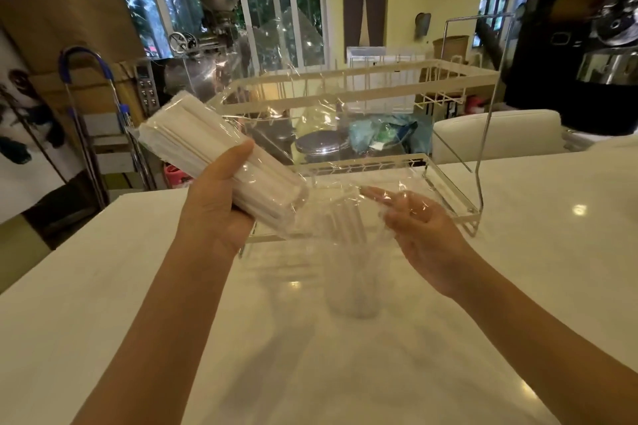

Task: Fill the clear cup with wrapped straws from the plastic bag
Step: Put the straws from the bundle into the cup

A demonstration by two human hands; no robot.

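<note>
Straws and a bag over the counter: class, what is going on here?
A person stands at a white counter. The left hand holds a plastic bag of wrapped straws, tilted down toward a clear cup standing on the counter. The right hand, open, is at the bag's loose mouth. Some straws seem to stand in the cup, but blur hides how many.

Two bare forearms come up over the white table (103,286), one from each lower corner. No sleeve reaches into view on either. The left hand (215,203) and the right hand (426,235) carry no glove, ring, watch or band. The right hand's fingers (379,195) are blurred; their nails cannot be made out.
</note>
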